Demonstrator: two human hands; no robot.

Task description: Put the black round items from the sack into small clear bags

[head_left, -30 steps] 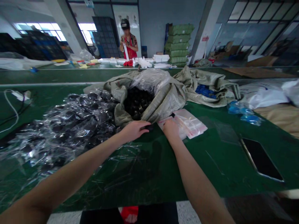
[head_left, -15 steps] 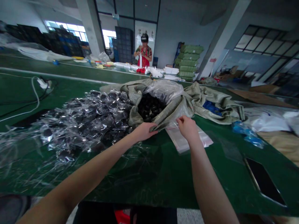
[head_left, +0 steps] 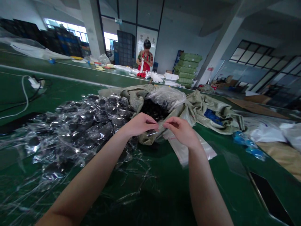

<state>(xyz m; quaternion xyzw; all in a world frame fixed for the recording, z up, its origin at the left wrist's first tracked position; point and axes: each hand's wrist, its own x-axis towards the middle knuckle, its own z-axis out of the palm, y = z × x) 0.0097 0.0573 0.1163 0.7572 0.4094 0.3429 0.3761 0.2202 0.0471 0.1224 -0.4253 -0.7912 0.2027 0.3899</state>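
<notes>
My left hand and my right hand face each other, fingers closed in a pinch. A thin clear plastic bag stretches between their fingertips, hard to make out against the cloth behind. Just beyond lies an open grey-green woven sack with small dark round pieces inside. Under my right wrist rests a stack of flat clear plastic bags. To the left of my left hand spreads a heap of dark round pieces wrapped in clear plastic.
A phone lies at the right on the green table. Blue wrapped pieces and a second sack are at the right. A power strip sits far left. Another person stands across the table.
My left hand has left the sack's edge and risen slightly. My right hand has moved left from above the bag stack, so the fingertips now nearly meet.
</notes>
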